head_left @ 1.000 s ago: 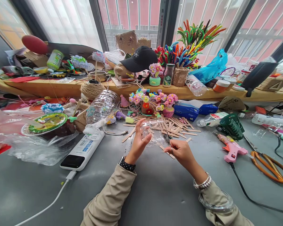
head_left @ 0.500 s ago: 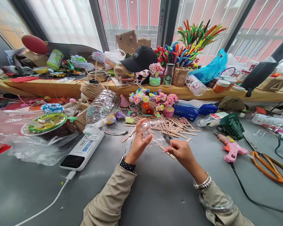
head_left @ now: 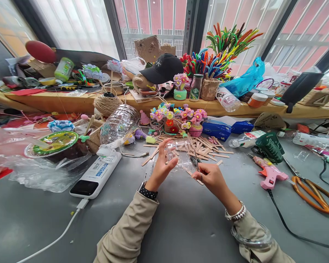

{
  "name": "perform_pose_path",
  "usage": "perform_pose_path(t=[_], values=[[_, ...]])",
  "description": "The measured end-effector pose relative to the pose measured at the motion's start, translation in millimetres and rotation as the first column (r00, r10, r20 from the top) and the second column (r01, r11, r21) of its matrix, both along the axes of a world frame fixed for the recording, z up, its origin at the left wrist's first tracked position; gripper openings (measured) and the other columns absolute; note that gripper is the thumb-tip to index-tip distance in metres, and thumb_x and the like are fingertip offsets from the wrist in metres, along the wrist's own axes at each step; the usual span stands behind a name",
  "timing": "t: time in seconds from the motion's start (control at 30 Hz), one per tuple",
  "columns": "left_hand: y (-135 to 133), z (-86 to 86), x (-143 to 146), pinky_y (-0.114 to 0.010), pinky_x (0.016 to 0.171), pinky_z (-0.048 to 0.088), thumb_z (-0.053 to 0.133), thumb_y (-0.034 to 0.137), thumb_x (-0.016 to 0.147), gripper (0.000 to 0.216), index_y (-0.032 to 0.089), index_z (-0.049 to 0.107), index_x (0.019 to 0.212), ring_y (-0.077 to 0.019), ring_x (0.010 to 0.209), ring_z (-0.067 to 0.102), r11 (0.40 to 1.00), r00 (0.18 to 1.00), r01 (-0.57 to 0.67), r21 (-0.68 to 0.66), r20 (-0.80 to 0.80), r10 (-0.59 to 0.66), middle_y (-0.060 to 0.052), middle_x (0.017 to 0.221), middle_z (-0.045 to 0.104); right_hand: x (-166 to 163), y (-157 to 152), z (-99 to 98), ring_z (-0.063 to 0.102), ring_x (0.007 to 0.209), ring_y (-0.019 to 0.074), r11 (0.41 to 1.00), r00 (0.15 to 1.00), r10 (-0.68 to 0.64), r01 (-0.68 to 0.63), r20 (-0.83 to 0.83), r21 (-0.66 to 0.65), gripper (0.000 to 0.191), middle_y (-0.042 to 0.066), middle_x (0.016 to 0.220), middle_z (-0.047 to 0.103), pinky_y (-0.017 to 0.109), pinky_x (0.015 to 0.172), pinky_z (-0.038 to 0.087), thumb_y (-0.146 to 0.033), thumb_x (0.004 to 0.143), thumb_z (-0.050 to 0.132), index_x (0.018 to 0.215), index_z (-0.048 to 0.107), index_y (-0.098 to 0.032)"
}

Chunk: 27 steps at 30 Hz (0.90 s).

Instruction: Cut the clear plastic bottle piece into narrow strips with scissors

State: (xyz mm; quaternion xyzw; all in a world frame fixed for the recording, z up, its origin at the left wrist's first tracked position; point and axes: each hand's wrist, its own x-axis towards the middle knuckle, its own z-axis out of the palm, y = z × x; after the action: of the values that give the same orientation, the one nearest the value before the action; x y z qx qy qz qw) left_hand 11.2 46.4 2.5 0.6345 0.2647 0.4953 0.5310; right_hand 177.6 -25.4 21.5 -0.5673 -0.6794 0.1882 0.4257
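Observation:
My left hand (head_left: 162, 166) is wrapped round a clear plastic bottle piece (head_left: 181, 156) held just above the grey table (head_left: 181, 223). My right hand (head_left: 210, 177) is closed on small scissors (head_left: 195, 159), whose blades point up against the right side of the clear plastic. A heap of wooden craft sticks (head_left: 200, 145) lies right behind both hands.
A white power bank (head_left: 97, 174) with a cable lies to the left, near a big clear bottle (head_left: 117, 125). A pink glue gun (head_left: 269, 173) and orange-handled scissors (head_left: 315, 193) lie to the right. Pipe-cleaner flowers (head_left: 181, 117) and a cluttered shelf (head_left: 153, 100) stand behind.
The scissors' blades have tipped a little higher against the plastic piece. Both hands stay in nearly the same place.

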Motion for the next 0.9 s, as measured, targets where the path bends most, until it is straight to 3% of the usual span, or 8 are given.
perform_pose_path(t=[0.17, 0.27, 0.43, 0.57, 0.9], values=[[-1.6, -1.6, 1.5, -0.043, 0.097, 0.038, 0.06, 0.047, 0.073, 0.063, 0.032, 0.029, 0.127, -0.0272, 0.12, 0.042, 1.0, 1.0, 0.003, 0.015, -0.011, -0.003, -0.007, 0.136, 0.032, -0.5, -0.8, 1.5, 0.033, 0.041, 0.0083, 0.999, 0.997, -0.036, 0.036, -0.068, -0.002, 0.065, -0.003, 0.039, 0.038, 0.022, 0.041, 0.025, -0.078, 0.07, 0.038, 0.042, 0.03, -0.02], [-0.9, -2.1, 1.6, -0.043, 0.096, 0.039, 0.059, 0.046, 0.074, 0.063, 0.033, 0.029, 0.127, -0.0269, 0.119, 0.043, 0.999, 1.0, -0.031, -0.017, 0.005, 0.031, -0.007, 0.135, 0.031, 2.0, -0.4, 1.7, 0.034, 0.041, 0.0086, 0.999, 0.995, -0.038, 0.037, -0.089, -0.017, 0.064, -0.003, 0.04, 0.038, 0.022, 0.042, 0.025, -0.078, 0.069, 0.038, 0.043, 0.032, -0.02], [1.6, -0.8, 1.2, -0.042, 0.09, 0.043, 0.057, 0.049, 0.074, 0.062, 0.032, 0.03, 0.127, -0.0263, 0.113, 0.048, 0.99, 0.99, -0.129, -0.048, 0.047, 0.131, -0.008, 0.137, 0.026, 7.5, 0.8, -1.7, 0.029, 0.043, 0.0084, 0.999, 0.998, -0.05, 0.05, 0.049, 0.002, 0.065, -0.004, 0.042, 0.033, 0.022, 0.043, 0.022, -0.08, 0.068, 0.037, 0.045, 0.034, -0.02], [0.8, 1.7, 2.0, -0.04, 0.088, 0.044, 0.058, 0.048, 0.073, 0.061, 0.032, 0.032, 0.126, -0.0256, 0.112, 0.048, 0.987, 0.988, -0.139, -0.075, 0.053, 0.143, -0.008, 0.137, 0.026, 7.4, -0.2, -4.7, 0.031, 0.045, 0.0087, 1.0, 0.987, -0.023, 0.022, 0.161, 0.008, 0.063, -0.004, 0.045, 0.035, 0.022, 0.045, 0.022, -0.079, 0.069, 0.04, 0.048, 0.038, -0.019], [0.9, 0.6, 2.2, -0.04, 0.09, 0.042, 0.054, 0.047, 0.077, 0.056, 0.032, 0.032, 0.127, -0.0249, 0.112, 0.047, 0.987, 0.989, -0.138, -0.083, 0.038, 0.142, -0.006, 0.135, 0.028, 4.2, 0.3, -10.1, 0.031, 0.044, 0.0081, 0.999, 0.982, -0.029, 0.022, 0.185, 0.039, 0.06, -0.004, 0.043, 0.036, 0.022, 0.045, 0.022, -0.074, 0.071, 0.044, 0.048, 0.035, -0.019]])
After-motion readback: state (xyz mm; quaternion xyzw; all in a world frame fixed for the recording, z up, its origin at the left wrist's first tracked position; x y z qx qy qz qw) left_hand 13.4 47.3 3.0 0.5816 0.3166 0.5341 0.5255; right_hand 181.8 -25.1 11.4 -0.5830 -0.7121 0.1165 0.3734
